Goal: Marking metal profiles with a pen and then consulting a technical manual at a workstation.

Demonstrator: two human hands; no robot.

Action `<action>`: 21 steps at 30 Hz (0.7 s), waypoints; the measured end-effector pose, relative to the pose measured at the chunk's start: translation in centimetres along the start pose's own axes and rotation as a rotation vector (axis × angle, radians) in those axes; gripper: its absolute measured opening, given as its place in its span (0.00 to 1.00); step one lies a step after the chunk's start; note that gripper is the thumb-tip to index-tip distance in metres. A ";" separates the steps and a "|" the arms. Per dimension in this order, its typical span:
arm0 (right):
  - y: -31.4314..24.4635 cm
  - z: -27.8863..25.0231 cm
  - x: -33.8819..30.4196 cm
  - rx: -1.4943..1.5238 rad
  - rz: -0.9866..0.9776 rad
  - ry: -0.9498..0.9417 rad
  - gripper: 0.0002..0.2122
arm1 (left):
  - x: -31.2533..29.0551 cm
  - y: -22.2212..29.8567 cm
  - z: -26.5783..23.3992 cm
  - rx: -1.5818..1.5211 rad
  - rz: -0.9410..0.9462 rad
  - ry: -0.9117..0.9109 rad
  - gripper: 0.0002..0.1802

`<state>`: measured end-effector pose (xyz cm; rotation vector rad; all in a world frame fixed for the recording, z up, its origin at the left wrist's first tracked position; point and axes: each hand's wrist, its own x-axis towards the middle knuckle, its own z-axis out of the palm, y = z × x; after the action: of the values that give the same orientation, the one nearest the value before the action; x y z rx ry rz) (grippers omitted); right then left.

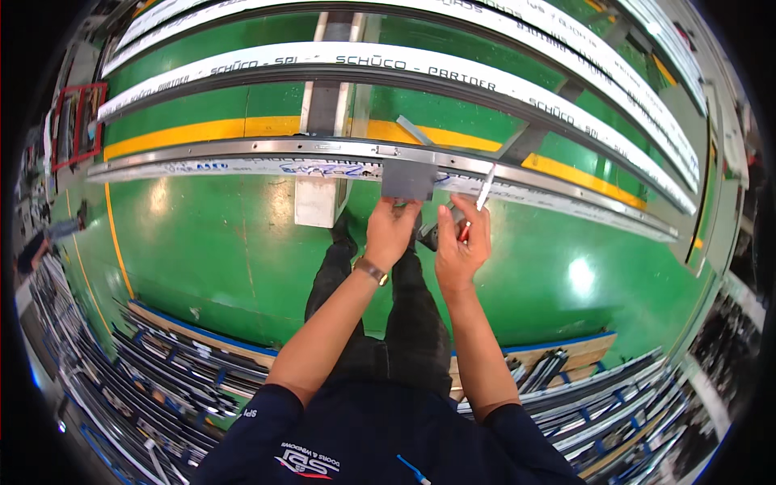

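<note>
My left hand (pixel 391 232) is closed on the lower edge of a flat grey rectangular plate (pixel 408 179). The plate lies against the front of a long metal profile (pixel 323 148) that runs across in front of me, with white printed film and blue handwriting on its near side. In my right hand (pixel 463 246) is a slim white pen-like marker (pixel 486 187), its upper end pointing up toward the profile; a bit of red shows among the fingers. Beside that hand, a small grey metal piece partly shows; I cannot tell whether it is held.
Further long profiles with white film (pixel 388 56) lie beyond, parallel to the near one, over crossbars (pixel 327 105). A white block-like support (pixel 317 202) stands under the near profile. Racks of profiles (pixel 178 364) are behind me. A person (pixel 48 240) is at the far left.
</note>
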<state>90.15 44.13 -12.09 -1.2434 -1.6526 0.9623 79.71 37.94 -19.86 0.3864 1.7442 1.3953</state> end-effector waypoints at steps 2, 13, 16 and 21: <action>0.4 -2.3 0.8 -0.086 0.011 -0.022 0.13 | -0.3 0.9 1.7 0.097 -0.002 0.011 0.22; -1.2 -1.4 11.1 -0.491 -0.127 -0.589 0.27 | 0.4 3.4 4.2 0.151 0.046 0.076 0.21; -0.4 -1.4 12.4 -0.533 -0.183 -0.675 0.28 | 0.0 3.2 4.8 0.045 -0.097 0.116 0.22; 1.0 -1.1 13.9 -0.458 -0.232 -0.803 0.30 | -0.6 0.5 7.0 -0.032 -0.283 0.437 0.34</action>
<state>89.29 57.94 -10.25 -0.9457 -2.6987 1.0376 85.28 42.21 -19.28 -0.1958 2.0252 1.3636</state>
